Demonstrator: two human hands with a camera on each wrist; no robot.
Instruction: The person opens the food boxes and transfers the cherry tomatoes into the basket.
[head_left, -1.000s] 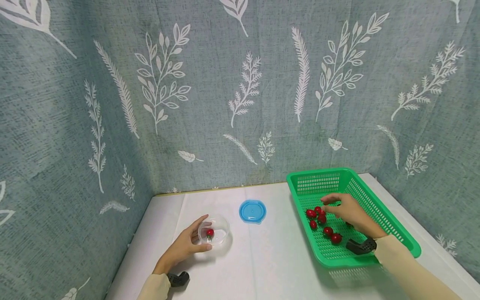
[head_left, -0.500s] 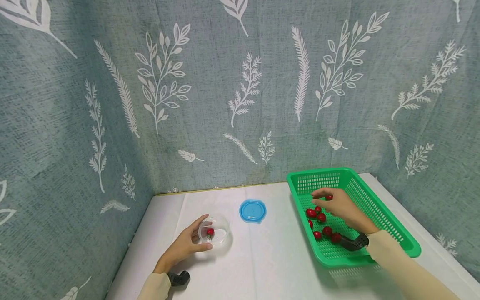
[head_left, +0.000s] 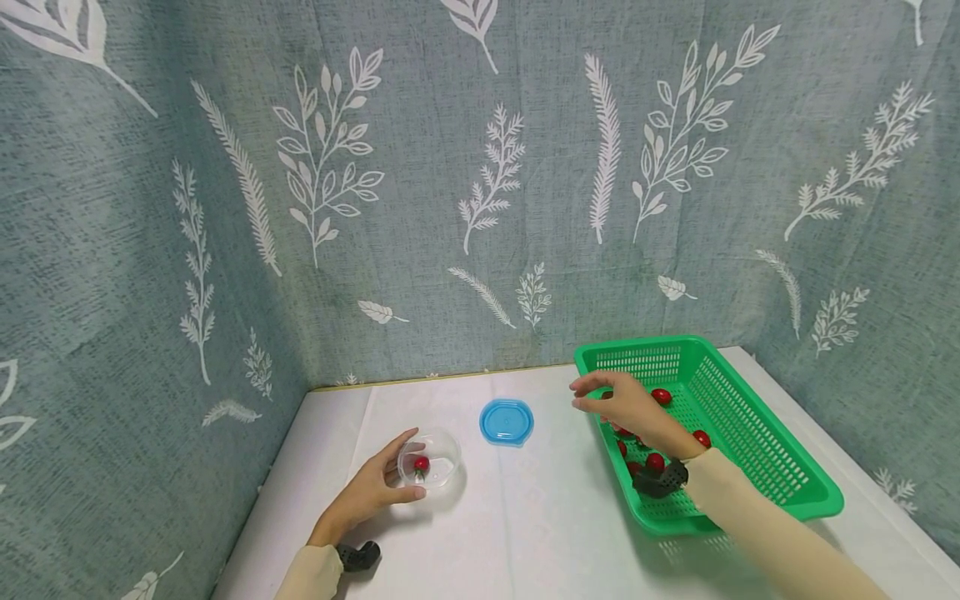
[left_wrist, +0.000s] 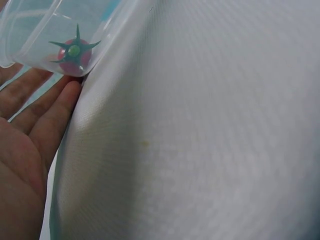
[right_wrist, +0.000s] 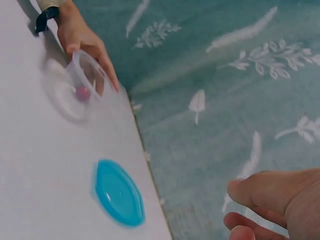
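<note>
My left hand [head_left: 367, 487] holds a small clear plastic tub [head_left: 447, 475] upright on the table, thumb on the near side and fingers round the far side. One cherry tomato [head_left: 422, 462] lies inside, its green calyx [left_wrist: 75, 50] showing in the left wrist view. My right hand [head_left: 626, 412] is over the left rim of the green basket [head_left: 750, 408], fingers curled and pointing left. A bit of red shows beneath it, seemingly a cherry tomato in its grip, mostly hidden. In the right wrist view the thumb [right_wrist: 250, 190] and fingertips show, but no tomato.
Several cherry tomatoes lie in the basket, one red tomato [head_left: 662, 397] near its back. A blue lid [head_left: 506, 422] rests on the white table [head_left: 525, 517] between tub and basket. A patterned cloth [head_left: 420, 208] hangs behind.
My right hand has risen from among the tomatoes and moved left to the basket's rim. Some tomatoes have shifted. My left hand and the tub stay in place.
</note>
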